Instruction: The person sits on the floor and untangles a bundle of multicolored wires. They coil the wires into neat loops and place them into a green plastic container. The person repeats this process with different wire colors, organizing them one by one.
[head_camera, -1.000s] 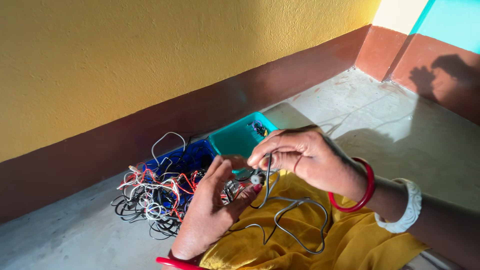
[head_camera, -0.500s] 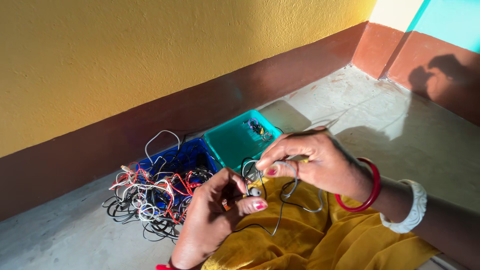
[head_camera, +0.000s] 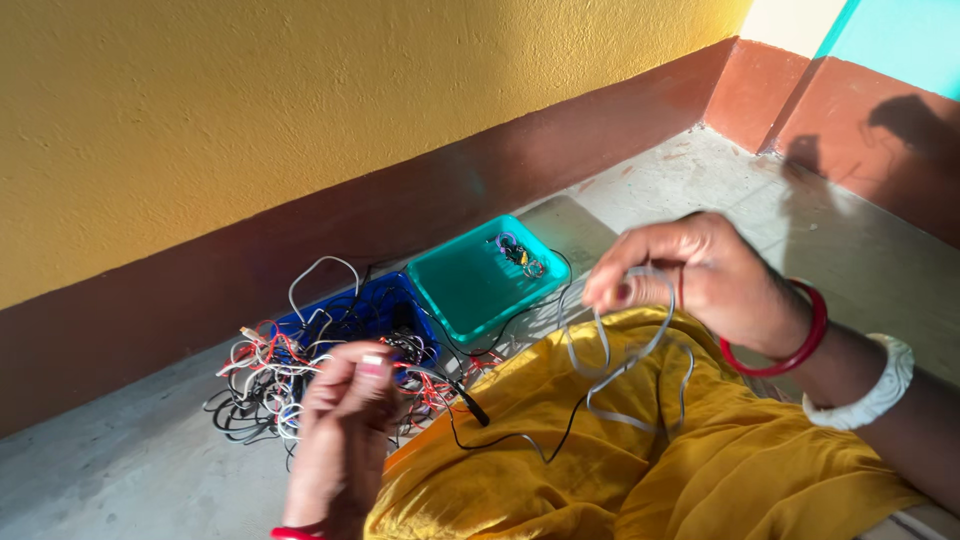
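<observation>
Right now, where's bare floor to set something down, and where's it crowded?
Free: concrete floor between the teal tray and the far corner, and the floor left of the cable pile. Crowded: blue basket, cables spilling around it, and the lap where both hands hold the grey cable.

My mustard-yellow cloth garment (head_camera: 640, 470), a teal plastic tray (head_camera: 470, 285), a blue plastic basket (head_camera: 375, 305), tangled red, white and black wires (head_camera: 270, 385), my red bangle (head_camera: 795, 340).
</observation>
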